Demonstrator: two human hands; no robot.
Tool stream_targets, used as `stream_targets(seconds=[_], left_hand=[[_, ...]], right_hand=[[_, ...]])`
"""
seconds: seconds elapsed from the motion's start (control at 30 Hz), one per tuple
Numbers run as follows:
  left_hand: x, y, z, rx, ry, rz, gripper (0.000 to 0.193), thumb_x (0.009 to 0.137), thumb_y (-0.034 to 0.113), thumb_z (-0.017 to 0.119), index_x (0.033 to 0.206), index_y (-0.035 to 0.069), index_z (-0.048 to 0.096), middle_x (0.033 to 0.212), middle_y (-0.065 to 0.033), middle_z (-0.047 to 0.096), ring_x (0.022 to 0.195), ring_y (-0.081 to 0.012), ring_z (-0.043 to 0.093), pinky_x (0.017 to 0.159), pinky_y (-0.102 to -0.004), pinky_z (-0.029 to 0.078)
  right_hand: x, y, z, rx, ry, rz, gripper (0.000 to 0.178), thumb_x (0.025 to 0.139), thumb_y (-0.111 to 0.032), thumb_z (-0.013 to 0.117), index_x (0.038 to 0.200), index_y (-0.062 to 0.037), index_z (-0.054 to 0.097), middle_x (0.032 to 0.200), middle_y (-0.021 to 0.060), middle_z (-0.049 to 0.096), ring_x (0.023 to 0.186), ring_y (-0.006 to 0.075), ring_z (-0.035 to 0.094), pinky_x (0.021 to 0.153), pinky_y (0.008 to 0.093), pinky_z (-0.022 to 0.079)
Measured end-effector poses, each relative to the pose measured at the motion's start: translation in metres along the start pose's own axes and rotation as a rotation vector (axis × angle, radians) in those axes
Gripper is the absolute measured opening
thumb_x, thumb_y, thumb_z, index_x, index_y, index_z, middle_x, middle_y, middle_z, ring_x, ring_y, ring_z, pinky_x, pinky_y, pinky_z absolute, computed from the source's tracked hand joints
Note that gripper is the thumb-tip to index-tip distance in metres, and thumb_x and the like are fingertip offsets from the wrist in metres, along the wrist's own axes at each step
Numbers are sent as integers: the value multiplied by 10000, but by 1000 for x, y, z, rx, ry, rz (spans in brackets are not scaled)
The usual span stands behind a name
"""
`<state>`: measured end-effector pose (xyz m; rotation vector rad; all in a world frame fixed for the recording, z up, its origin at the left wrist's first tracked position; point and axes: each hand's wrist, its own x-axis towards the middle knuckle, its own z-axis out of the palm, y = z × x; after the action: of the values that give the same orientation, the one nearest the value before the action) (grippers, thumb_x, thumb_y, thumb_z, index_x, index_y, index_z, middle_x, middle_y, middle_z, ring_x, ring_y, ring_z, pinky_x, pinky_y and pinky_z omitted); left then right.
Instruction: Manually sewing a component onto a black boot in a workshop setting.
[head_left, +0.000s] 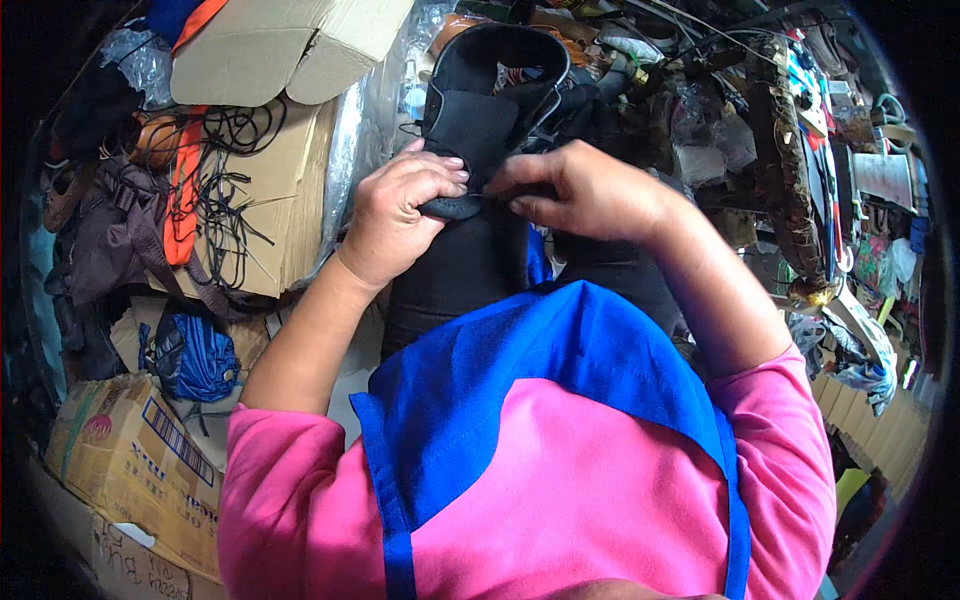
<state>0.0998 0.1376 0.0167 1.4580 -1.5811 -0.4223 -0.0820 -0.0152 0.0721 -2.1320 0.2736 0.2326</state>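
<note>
A black boot (478, 122) lies over my lap, its wide collar opening pointing away from me and light eyelets along its edge. My left hand (400, 205) is closed around the near end of the boot from the left, thumb and fingers pressing on the black material. Just to the right, my right hand (575, 192) is pinched at the same spot, slightly blurred. Whatever sits between its fingertips is too small to make out. A blue apron (440, 420) covers part of my pink shirt and lap.
Flat cardboard (290, 180) with tangled black laces (232, 205) and an orange strap (183, 195) is on my left. Below it stand a blue bag (197, 355) and a cardboard box (140, 470). On my right are cluttered shelves with a white thread spool (884, 180).
</note>
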Motion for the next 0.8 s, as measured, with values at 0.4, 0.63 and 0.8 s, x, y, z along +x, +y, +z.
stream_targets(seconds=[0.4,0.63,0.8], left_hand=[[9,12,-6,-13,-29,-65,161,665,-25,692,817,19,663,943,-110,698,970,-250,661,954,-410,459],[5,8,-4,-32,-18,-70,206,637,-57,687,830,14,678,950,-128,700,984,-265,658,964,-404,450],[8,10,0,-8,-2,-19,215,628,-79,660,824,10,667,936,-129,691,968,-262,656,945,-376,468]], right_hand=[[-16,-2,10,-65,116,-12,318,871,-153,592,1182,-90,568,1020,185,647,956,355,629,826,420,497],[-45,-25,0,94,353,137,301,871,-115,587,1163,-46,604,994,189,667,921,267,671,821,344,507],[-33,-14,15,119,314,70,302,877,-147,583,1162,-49,603,974,195,665,901,280,673,803,358,513]])
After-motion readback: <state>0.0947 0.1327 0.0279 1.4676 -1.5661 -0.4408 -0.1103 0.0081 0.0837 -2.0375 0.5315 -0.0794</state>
